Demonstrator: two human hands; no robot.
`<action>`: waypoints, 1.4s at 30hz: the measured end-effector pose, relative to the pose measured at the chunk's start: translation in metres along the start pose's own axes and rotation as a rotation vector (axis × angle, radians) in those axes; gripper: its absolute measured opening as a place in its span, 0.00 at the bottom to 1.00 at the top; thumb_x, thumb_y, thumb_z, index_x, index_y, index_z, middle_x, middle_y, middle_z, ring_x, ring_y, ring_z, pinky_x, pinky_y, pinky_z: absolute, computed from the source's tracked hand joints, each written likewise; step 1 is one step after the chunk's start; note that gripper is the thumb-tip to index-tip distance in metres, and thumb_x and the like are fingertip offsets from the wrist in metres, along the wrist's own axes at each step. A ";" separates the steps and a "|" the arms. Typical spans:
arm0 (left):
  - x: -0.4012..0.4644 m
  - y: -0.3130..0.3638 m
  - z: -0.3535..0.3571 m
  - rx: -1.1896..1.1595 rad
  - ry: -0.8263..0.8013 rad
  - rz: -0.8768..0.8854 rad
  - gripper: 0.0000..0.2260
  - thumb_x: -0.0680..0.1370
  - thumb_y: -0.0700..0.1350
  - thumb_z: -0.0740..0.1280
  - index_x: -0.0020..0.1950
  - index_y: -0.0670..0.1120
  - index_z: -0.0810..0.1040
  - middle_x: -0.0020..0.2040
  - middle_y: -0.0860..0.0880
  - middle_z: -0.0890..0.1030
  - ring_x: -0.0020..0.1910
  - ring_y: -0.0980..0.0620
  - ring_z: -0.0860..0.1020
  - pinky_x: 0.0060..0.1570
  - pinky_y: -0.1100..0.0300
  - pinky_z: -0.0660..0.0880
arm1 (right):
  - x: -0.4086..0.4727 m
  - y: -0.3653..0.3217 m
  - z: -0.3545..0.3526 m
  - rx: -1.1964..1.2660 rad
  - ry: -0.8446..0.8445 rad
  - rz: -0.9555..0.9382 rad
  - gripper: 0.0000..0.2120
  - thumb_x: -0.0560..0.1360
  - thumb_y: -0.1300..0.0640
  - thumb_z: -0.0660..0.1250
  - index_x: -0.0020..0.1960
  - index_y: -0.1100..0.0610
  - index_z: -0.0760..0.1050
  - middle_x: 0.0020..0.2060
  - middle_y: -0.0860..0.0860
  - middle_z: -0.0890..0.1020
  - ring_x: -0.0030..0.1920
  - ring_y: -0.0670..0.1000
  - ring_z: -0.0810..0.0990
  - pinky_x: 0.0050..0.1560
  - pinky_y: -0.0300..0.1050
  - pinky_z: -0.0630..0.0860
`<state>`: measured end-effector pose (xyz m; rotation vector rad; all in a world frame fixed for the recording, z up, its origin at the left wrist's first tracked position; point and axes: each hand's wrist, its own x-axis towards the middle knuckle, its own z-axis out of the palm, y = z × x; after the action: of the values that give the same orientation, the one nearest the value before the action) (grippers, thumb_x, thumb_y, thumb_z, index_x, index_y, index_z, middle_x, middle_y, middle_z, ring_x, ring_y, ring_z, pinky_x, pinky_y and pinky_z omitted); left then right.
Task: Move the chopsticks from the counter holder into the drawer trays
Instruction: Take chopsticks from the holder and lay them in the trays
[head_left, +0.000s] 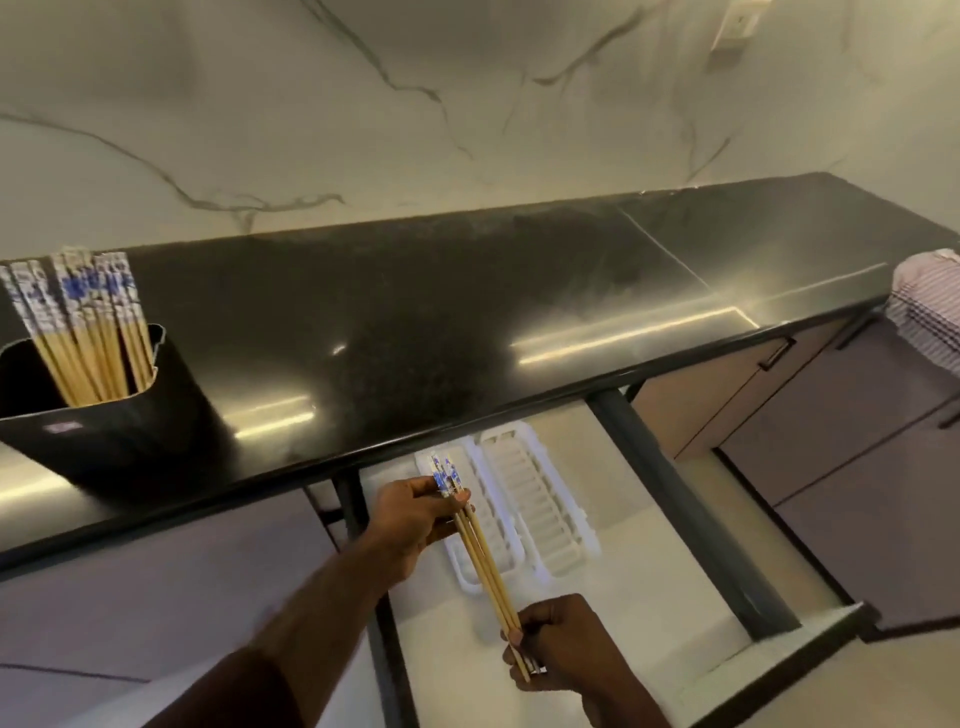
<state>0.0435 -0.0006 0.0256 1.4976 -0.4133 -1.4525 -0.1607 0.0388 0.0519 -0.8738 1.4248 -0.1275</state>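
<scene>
- So far, both white drawer trays (540, 512) look bare in their ridged slots; nothing seems to be stowed yet.
- A pair of chopsticks (480, 551) hangs over the left tray, the left hand (410, 519) pinching the patterned top ends, the right hand (561, 644) curled round the plain tips.
- Most chopsticks remain upright in the black counter holder (130, 415), so I judge the job barely begun.

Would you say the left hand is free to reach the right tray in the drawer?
Probably not yet: the left hand grips the chopsticks together with the right hand. The right tray itself lies uncovered.
</scene>
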 end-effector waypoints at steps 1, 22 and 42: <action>0.009 -0.008 0.004 0.023 0.011 -0.012 0.08 0.72 0.33 0.72 0.51 0.36 0.82 0.43 0.40 0.86 0.42 0.45 0.86 0.38 0.58 0.82 | 0.009 -0.001 -0.005 -0.010 0.004 0.017 0.08 0.73 0.71 0.66 0.36 0.67 0.80 0.29 0.60 0.78 0.27 0.55 0.75 0.33 0.45 0.78; 0.106 -0.064 0.006 1.555 0.018 0.211 0.21 0.82 0.47 0.56 0.75 0.47 0.62 0.75 0.49 0.66 0.74 0.44 0.65 0.74 0.43 0.53 | 0.194 -0.042 0.025 -0.161 0.020 0.181 0.09 0.75 0.67 0.66 0.52 0.72 0.78 0.35 0.61 0.81 0.29 0.55 0.79 0.33 0.49 0.82; 0.108 -0.089 0.002 1.836 -0.134 0.330 0.27 0.82 0.55 0.53 0.78 0.46 0.53 0.80 0.45 0.50 0.78 0.43 0.38 0.69 0.48 0.28 | 0.203 -0.019 0.039 -0.869 0.139 -0.099 0.16 0.77 0.53 0.66 0.61 0.60 0.75 0.59 0.55 0.80 0.60 0.56 0.79 0.58 0.45 0.74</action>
<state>0.0337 -0.0453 -0.1067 2.3576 -2.3477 -0.6365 -0.0784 -0.0715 -0.1030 -1.6669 1.5747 0.3970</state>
